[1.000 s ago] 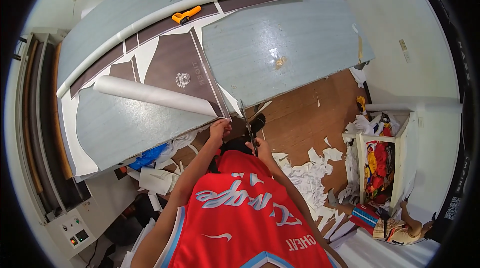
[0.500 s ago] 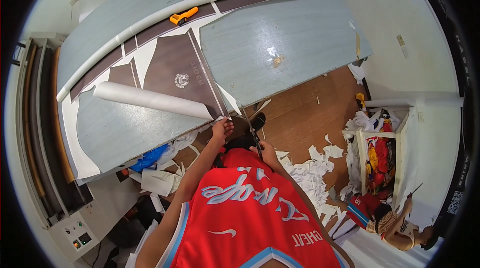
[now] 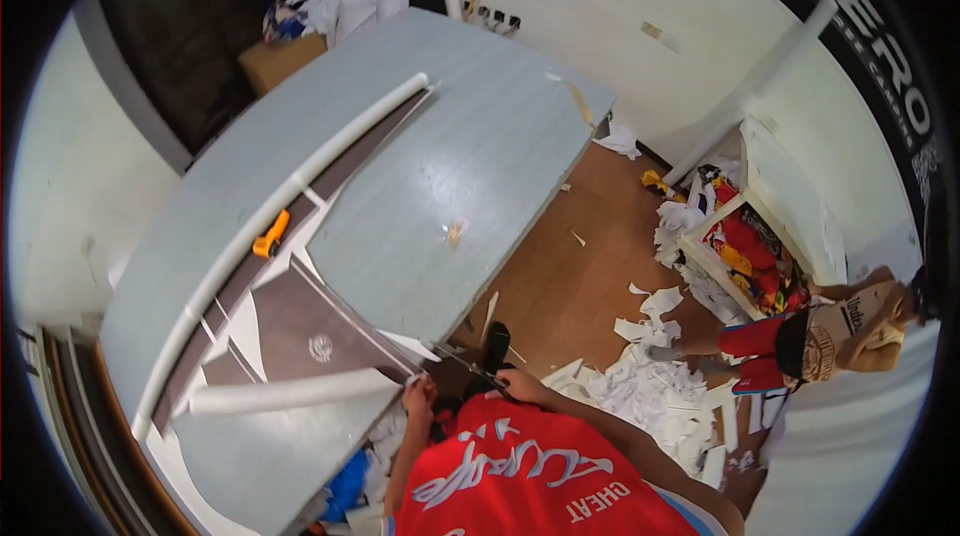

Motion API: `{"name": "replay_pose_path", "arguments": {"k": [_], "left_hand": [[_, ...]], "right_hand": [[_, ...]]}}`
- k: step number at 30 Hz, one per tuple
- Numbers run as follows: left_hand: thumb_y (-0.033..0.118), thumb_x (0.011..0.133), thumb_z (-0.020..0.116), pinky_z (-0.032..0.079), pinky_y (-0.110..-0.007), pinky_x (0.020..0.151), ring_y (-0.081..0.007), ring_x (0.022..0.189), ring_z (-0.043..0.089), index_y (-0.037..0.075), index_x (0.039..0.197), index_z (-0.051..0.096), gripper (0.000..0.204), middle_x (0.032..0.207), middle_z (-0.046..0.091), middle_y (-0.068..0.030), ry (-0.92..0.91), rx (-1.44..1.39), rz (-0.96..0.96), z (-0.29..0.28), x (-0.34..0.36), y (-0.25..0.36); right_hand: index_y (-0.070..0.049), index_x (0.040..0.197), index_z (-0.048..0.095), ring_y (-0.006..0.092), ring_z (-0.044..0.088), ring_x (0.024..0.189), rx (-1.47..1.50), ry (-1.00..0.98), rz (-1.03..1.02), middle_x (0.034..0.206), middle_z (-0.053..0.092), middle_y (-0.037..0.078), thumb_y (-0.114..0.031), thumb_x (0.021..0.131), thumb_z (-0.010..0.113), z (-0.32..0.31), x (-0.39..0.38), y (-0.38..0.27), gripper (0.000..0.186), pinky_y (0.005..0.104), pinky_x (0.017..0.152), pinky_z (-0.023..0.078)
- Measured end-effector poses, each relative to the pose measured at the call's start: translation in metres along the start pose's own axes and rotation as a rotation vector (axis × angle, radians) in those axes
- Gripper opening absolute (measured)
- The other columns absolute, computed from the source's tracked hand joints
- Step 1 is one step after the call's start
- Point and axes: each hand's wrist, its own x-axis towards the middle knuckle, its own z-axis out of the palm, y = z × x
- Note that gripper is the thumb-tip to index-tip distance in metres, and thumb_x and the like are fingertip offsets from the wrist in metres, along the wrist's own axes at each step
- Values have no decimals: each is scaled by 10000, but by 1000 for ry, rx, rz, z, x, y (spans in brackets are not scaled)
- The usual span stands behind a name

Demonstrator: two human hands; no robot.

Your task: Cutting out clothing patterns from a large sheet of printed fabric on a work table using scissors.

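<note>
My left hand [image 3: 420, 396] is closed on the near corner of a dark brown printed sheet [image 3: 298, 314] with white margins, at the table's front edge. My right hand [image 3: 520, 385] grips a pair of long scissors [image 3: 485, 374], whose blades point left toward that corner. Whether the blades touch the sheet I cannot tell. A part of the sheet, its white back outward, lies rolled up [image 3: 290, 392] across the near side of the table. Farther back, a long white paper roll [image 3: 262, 217] lies along the sheet's far side. An orange gun-shaped tool [image 3: 271, 234] rests on the sheet.
The blue-grey table [image 3: 440, 191] stands in front of me. White paper scraps [image 3: 650, 386] cover the floor at right. Beyond them stands a white bin [image 3: 715, 228] of coloured cloth, and another person [image 3: 830, 331] is beside it. A blue bag [image 3: 347, 484] lies below the table.
The view has swung to the right, so table and sheet appear lower and farther left. My hands stay at the sheet's corner with the scissors. The other person has moved nearer the bin, now upright.
</note>
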Motion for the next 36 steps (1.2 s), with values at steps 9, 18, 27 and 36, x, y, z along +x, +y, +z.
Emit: {"name": "replay_pose_path", "arguments": {"k": [9,18,27,36], "left_hand": [[119,874,680,458,-259,484,-117,592,572,106,906,624,66,696,590,8,98,57,-33,0,9,6],[127,873,678,467,-290,511,-128,608,574,121,919,621,74,718,600,4,107,50,-93,0,6,9],[130,874,677,461,-289,529,-149,620,573,114,916,604,86,728,601,-9,93,20,-118,5,11,6],[129,896,648,441,-278,527,-109,585,507,130,892,592,57,695,537,30,63,-46,-166,-2,13,5]], "right_hand": [[-10,724,531,321,608,682,68,12,-75,697,582,180,-592,702,754,-13,18,8,623,400,607,444],[-6,743,549,302,599,671,31,-82,-43,688,580,162,-586,699,761,-25,26,6,619,400,607,444],[-6,712,524,298,582,659,37,-98,-69,664,555,158,-595,700,753,-34,30,11,632,409,597,431],[-21,769,569,281,593,684,-2,-122,-55,696,586,156,-566,718,756,-33,30,15,578,400,622,436]]}}
